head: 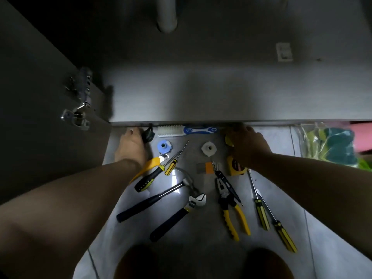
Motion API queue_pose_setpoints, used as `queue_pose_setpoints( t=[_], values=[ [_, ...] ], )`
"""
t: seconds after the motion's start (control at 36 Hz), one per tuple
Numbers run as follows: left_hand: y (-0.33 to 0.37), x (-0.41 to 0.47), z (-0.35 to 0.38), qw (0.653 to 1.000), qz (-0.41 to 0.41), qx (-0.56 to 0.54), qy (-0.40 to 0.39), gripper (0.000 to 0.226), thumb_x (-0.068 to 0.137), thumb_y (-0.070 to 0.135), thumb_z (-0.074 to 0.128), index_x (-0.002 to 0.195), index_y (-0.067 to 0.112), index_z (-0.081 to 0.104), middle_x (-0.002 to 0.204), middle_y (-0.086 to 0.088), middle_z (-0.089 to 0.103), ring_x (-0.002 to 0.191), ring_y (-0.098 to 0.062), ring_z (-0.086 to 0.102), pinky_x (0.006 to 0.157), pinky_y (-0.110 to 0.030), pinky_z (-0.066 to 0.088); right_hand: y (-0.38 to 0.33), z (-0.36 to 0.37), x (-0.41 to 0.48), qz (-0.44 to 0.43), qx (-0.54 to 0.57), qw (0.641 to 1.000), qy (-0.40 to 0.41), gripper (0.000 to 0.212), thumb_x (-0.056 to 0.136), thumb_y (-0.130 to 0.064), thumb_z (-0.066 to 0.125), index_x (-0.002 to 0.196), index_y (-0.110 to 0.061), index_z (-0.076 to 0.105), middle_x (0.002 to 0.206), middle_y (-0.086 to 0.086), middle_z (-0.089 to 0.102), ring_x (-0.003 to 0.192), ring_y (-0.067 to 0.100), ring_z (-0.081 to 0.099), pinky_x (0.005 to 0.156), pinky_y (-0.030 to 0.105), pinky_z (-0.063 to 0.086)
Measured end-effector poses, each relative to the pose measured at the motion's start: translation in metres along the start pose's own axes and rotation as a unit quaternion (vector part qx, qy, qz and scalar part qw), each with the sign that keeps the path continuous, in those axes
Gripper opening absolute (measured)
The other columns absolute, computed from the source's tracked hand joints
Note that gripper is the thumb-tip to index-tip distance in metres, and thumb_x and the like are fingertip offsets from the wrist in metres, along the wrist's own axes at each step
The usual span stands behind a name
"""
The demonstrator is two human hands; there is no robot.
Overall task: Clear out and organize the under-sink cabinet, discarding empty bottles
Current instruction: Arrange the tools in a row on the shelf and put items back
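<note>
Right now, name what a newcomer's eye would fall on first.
A hammer, wrench and yellow pliers lie spread on the floor between the arms. Both hands reach to the edge of the cabinet, the left hand near a brush, the right hand over a tape measure.

pale grey floor tiles point(332, 248) catch a bright glare in dim light. the grey cabinet floor point(201, 93) lies beyond, its dark door point(40, 117) open at left on metal hinges point(77, 115); a white drain pipe point(167, 15) rises behind.
</note>
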State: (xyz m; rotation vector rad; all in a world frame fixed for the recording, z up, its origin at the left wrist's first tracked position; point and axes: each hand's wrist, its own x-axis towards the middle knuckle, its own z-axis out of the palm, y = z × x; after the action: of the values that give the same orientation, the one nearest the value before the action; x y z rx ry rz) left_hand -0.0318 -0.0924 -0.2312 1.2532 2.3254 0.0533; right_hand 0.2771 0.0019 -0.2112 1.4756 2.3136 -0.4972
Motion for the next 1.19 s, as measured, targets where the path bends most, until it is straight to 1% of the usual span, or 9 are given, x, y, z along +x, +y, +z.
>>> queue_pose_setpoints(
  t=[0.25, 0.39, 0.53, 0.64, 0.72, 0.83, 0.97, 1.11, 1.19],
  values=[
    [0.015, -0.055, -0.004, 0.979, 0.183, 0.05, 0.077, 0.031, 0.08, 0.008, 0.065, 0.108, 0.01, 0.051, 0.106, -0.015, 0.052, 0.094, -0.037, 0.051, 0.078, -0.048, 0.046, 0.021, -0.011, -0.03, -0.049, 0.081, 0.995, 0.023, 0.065, 0.09, -0.043, 0.063, 0.145, -0.022, 0.036, 0.136, 0.01, 0.041, 0.108, 0.032, 0.058, 0.086, 0.046, 0.056],
    [0.055, -0.093, 0.009, 0.948, 0.316, -0.03, -0.027, 0.024, 0.088, 0.017, 0.056, 0.11, 0.021, 0.047, 0.099, -0.006, 0.053, 0.089, -0.032, 0.054, 0.073, -0.044, 0.047, 0.058, -0.004, -0.099, -0.035, 0.164, 0.986, 0.013, 0.059, 0.088, -0.042, 0.067, 0.138, -0.026, 0.041, 0.119, 0.001, 0.044, 0.086, 0.029, 0.065, 0.075, 0.04, 0.056],
    [0.122, -0.126, 0.044, 0.94, 0.28, -0.142, -0.136, 0.029, 0.102, 0.027, 0.053, 0.13, 0.026, 0.049, 0.117, -0.004, 0.067, 0.106, -0.025, 0.065, 0.086, -0.036, 0.05, 0.094, 0.036, -0.169, 0.165, 0.274, 0.945, 0.063, 0.043, 0.084, -0.033, 0.074, 0.119, -0.019, 0.055, 0.112, 0.007, 0.051, 0.098, 0.029, 0.06, 0.082, 0.04, 0.051],
    [0.172, -0.151, 0.073, 0.925, 0.242, -0.239, -0.169, 0.027, 0.097, 0.021, 0.065, 0.123, 0.017, 0.06, 0.108, -0.002, 0.073, 0.097, -0.019, 0.068, 0.081, -0.034, 0.054, 0.118, 0.06, -0.192, 0.319, 0.365, 0.862, 0.15, 0.033, 0.083, -0.026, 0.077, 0.11, -0.019, 0.06, 0.113, 0.011, 0.051, 0.082, 0.002, 0.054, 0.078, 0.025, 0.041],
    [0.204, -0.167, 0.091, 0.903, 0.174, -0.309, -0.242, 0.015, 0.096, 0.015, 0.067, 0.11, 0.015, 0.062, 0.099, -0.007, 0.072, 0.087, -0.024, 0.07, 0.08, -0.039, 0.057, 0.134, 0.071, -0.191, 0.383, 0.396, 0.81, 0.198, 0.036, 0.083, -0.024, 0.079, 0.114, -0.016, 0.062, 0.119, 0.017, 0.053, 0.08, 0.01, 0.048, 0.08, 0.021, 0.038],
    [0.23, -0.18, 0.107, 0.866, 0.121, -0.389, -0.288, 0.017, 0.094, 0.006, 0.069, 0.089, 0.022, 0.064, 0.086, -0.003, 0.073, 0.065, -0.014, 0.068, 0.06, -0.024, 0.057, 0.145, 0.079, -0.176, 0.419, 0.405, 0.78, 0.226, 0.043, 0.082, -0.028, 0.08, 0.118, -0.015, 0.061, 0.122, 0.014, 0.054, 0.1, 0.025, 0.055, 0.085, 0.026, 0.04],
    [0.24, -0.181, 0.114, 0.863, 0.107, -0.395, -0.296, 0.01, 0.096, 0.009, 0.067, 0.104, 0.014, 0.071, 0.087, -0.005, 0.072, 0.051, -0.003, 0.062, 0.048, -0.014, 0.048, 0.143, 0.086, -0.156, 0.442, 0.406, 0.758, 0.257, 0.038, 0.085, -0.018, 0.074, 0.119, -0.009, 0.058, 0.125, 0.015, 0.055, 0.11, 0.032, 0.056, 0.078, 0.022, 0.031],
    [0.24, -0.174, 0.12, 0.858, 0.088, -0.396, -0.314, 0.021, 0.1, 0.008, 0.06, 0.113, 0.022, 0.068, 0.094, -0.002, 0.072, 0.055, 0.002, 0.064, 0.053, -0.013, 0.05, 0.134, 0.086, -0.164, 0.407, 0.433, 0.751, 0.287, 0.048, 0.086, -0.002, 0.057, 0.132, -0.009, 0.046, 0.135, 0.01, 0.039, 0.094, 0.021, 0.051, 0.08, 0.024, 0.038],
    [0.241, -0.174, 0.125, 0.855, 0.075, -0.393, -0.33, 0.025, 0.103, 0.007, 0.054, 0.106, 0.029, 0.066, 0.098, -0.001, 0.073, 0.065, -0.003, 0.068, 0.06, -0.019, 0.052, 0.12, 0.087, -0.176, 0.407, 0.471, 0.731, 0.28, 0.018, 0.09, -0.008, 0.058, 0.107, -0.012, 0.055, 0.113, 0.007, 0.054, 0.088, 0.022, 0.055, 0.077, 0.032, 0.044]
  ],
)
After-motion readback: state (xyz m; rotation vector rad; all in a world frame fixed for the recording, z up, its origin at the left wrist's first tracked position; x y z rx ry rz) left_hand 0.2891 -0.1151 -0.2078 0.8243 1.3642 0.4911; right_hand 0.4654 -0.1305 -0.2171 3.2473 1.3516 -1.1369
